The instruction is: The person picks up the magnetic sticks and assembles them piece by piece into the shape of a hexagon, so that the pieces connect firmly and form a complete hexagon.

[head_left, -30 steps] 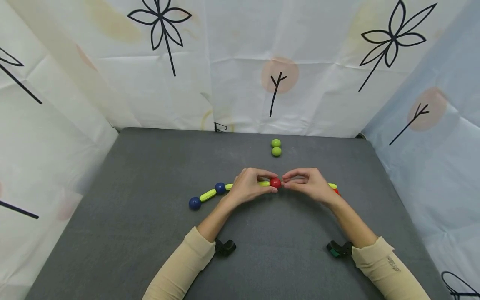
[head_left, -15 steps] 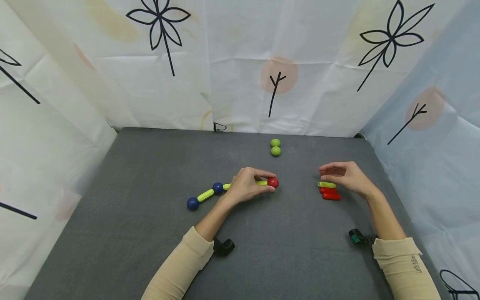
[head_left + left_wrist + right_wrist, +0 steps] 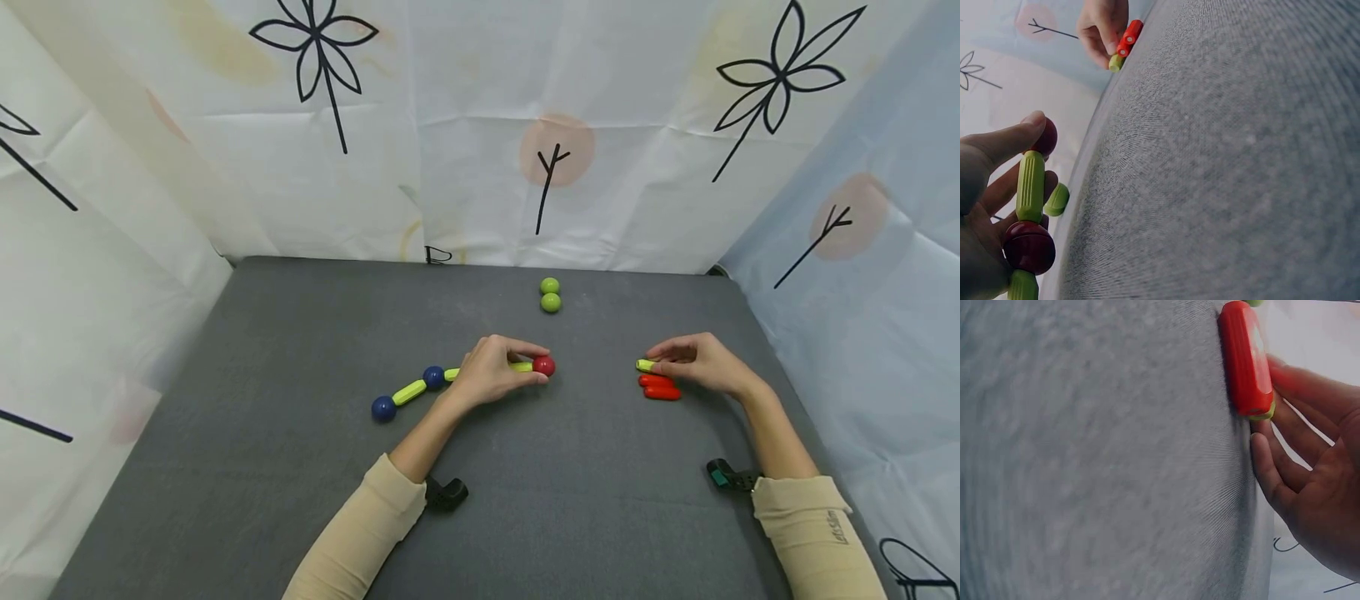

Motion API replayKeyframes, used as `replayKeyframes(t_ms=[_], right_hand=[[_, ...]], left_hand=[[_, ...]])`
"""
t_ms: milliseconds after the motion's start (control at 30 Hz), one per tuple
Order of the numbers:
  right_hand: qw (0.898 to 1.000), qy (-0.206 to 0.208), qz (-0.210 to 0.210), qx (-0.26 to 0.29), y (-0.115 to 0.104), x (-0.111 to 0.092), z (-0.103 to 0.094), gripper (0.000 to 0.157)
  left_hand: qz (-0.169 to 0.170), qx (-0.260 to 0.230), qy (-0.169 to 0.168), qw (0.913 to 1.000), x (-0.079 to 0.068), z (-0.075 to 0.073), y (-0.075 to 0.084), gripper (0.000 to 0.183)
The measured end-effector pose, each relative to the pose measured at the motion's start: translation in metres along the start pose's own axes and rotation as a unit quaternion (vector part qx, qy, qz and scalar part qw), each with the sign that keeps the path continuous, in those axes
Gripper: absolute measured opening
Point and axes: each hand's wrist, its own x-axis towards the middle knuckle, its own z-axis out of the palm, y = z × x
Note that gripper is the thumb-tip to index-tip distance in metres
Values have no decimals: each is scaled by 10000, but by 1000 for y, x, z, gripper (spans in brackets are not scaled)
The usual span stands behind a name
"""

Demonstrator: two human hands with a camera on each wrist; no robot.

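My left hand grips a chain of beads near its right end, thumb and fingertips on the red ball bead. Ribbed yellow-green tube beads alternate with balls along the chain. Two navy ball beads show left of the hand. A second dark red ball bead is visible by the palm in the left wrist view. On the right, my right hand pinches a loose yellow-green tube bead between thumb and fingers. Just in front of it lie two red tube beads, side by side.
Two green ball beads sit together toward the back of the grey table. White patterned cloth rises behind the table and on both sides. Each wrist wears a black camera mount.
My right hand has left the chain's red end and moved right to the loose tubes, where its fingers have come down onto the yellow-green one. The left hand stays nearly still, holding the chain.
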Motion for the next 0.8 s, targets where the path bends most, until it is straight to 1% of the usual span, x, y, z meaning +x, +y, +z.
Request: replayKeyframes(t_ms=[133,267,333,400,500,600,700,800], right_hand=[[9995,259,-147,-109,-2,2,2,22],[9976,510,-370,-279,-10,5,6,21],[9968,634,-410,-253,-16,6,9,22],[9967,698,-401,-107,-24,8,12,23],[9967,684,-386,210,-39,11,19,24],[9963,545,-436,498,-56,16,28,24],[9955,450,-583,603,-71,21,36,22],[9939,364,-833,619,-82,25,45,21]], left_hand=[[11,18,17,10000,-1,0,0,39],[2,44,32,10000,-1,1,0,38],[-9,51,34,10000,-1,1,0,38],[-9,53,30,10000,-1,1,-1,38],[-23,49,36,10000,-1,2,-1,38],[-49,55,39,10000,0,3,-1,38],[-48,37,24,10000,0,2,0,38],[-17,-15,3,10000,0,1,1,38]])
